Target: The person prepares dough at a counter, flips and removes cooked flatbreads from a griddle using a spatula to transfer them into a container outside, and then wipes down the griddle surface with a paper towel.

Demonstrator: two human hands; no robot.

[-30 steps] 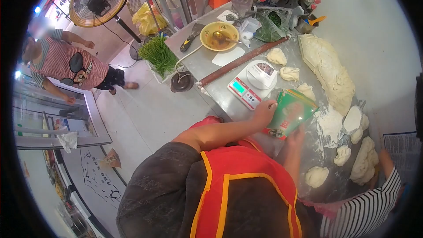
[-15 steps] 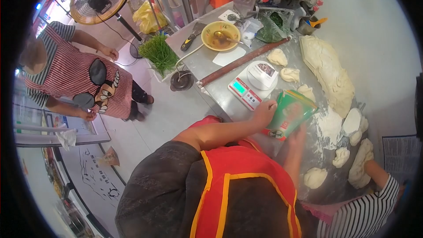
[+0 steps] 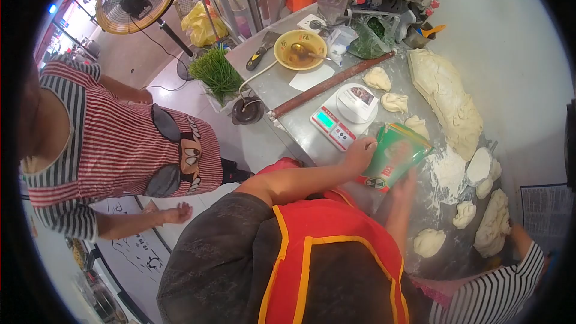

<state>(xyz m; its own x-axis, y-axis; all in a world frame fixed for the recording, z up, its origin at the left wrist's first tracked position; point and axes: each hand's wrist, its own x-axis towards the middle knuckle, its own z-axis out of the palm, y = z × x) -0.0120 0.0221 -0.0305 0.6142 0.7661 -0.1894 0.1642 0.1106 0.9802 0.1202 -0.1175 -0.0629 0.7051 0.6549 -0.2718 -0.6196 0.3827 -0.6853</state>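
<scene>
While the left hand (image 3: pixel 359 153) is closed on the upper left edge of a shiny green plastic packet with red-and-white lettering (image 3: pixel 396 159), the right hand (image 3: pixel 403 185) touches its lower right side, blurred and partly hidden, so its grip cannot be told. The packet is tilted above the floured metal bench (image 3: pixel 294 125), just beside a white-and-red digital scale with a lit display (image 3: pixel 335 125). Pale, rounded dough lumps (image 3: pixel 394 102) lie near the scale, and a patch of white flour (image 3: pixel 447 173) spreads right of the packet. Beyond the scale, a long reddish-brown rod (image 3: pixel 333 84) lies diagonally near a yellow bowl holding a spoon (image 3: pixel 283 60). At lower right, a co-worker's black-and-white striped sleeve (image 3: pixel 495 291) shows near a large dough piece (image 3: pixel 492 225).
</scene>
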